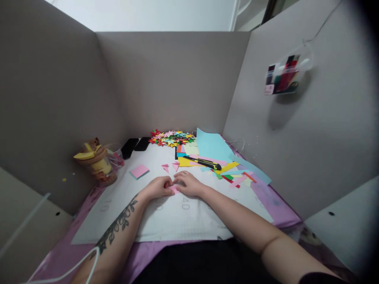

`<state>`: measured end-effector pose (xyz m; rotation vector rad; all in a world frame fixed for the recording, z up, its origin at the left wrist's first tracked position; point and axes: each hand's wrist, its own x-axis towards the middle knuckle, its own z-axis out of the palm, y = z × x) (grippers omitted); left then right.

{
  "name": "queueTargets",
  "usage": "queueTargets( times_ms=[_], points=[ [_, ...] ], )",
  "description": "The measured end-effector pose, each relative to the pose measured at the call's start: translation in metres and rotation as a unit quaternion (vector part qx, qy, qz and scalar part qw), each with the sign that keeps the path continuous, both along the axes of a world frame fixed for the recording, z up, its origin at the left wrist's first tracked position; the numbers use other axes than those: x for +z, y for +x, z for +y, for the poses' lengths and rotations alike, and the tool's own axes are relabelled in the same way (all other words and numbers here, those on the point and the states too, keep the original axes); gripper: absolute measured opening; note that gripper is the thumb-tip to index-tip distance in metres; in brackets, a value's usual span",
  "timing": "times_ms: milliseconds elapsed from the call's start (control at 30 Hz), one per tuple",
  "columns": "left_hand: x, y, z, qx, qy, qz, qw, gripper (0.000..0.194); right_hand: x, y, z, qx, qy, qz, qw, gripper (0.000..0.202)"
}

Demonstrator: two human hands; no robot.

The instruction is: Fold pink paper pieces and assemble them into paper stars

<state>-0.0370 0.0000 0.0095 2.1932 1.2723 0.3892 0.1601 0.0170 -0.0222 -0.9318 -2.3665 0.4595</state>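
Note:
A small pink piece of paper (174,189) lies on the white sheet between my two hands, partly covered by fingers. My left hand (158,187) pinches its left side, fingertips bent down. From the other side my right hand (188,184) presses on it with curled fingers, thumb and index close to the left fingertips. Just beyond the hands sit two folded pink paper pieces (165,168). A stack of square paper (139,170), pink on top, is to the left of them.
Folded paper stars (171,138) are heaped at the back. A black-and-yellow utility knife (204,162) rests on coloured paper strips (233,173), near a light blue sheet (211,146). Dark phone-like objects (142,144) and a lidded cup (100,165) stand left. Grey partitions (174,79) enclose the table.

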Motion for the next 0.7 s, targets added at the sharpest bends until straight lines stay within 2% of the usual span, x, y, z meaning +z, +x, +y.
queueTargets(
  times_ms=[100,167,267,367,433,567,700],
  points=[
    [-0.004,-0.004,0.003,0.018,-0.007,-0.066,0.998,0.027,-0.001,-0.016,0.006,-0.002,-0.023,0.070,0.997,0.004],
    [-0.004,-0.007,0.006,0.061,0.006,-0.102,0.993,0.028,-0.002,-0.028,0.011,-0.039,-0.046,0.131,0.990,0.008],
    [-0.001,-0.010,0.008,0.130,0.072,-0.133,0.980,0.026,-0.004,-0.036,0.018,-0.107,-0.059,0.202,0.972,0.010],
    [0.001,-0.011,0.009,0.166,0.117,-0.146,0.968,0.024,-0.004,-0.034,0.019,-0.117,-0.051,0.221,0.967,0.011],
    [0.001,-0.009,0.008,0.169,0.136,-0.149,0.965,0.023,-0.003,-0.032,0.015,-0.117,-0.028,0.210,0.970,0.011],
    [-0.002,-0.002,0.003,0.125,0.182,-0.125,0.967,0.020,0.002,-0.035,0.004,-0.095,0.043,0.157,0.982,0.010],
    [0.003,0.002,-0.003,0.107,0.224,-0.104,0.963,0.019,0.009,-0.037,0.001,-0.080,0.060,0.155,0.983,0.011]
  ],
)
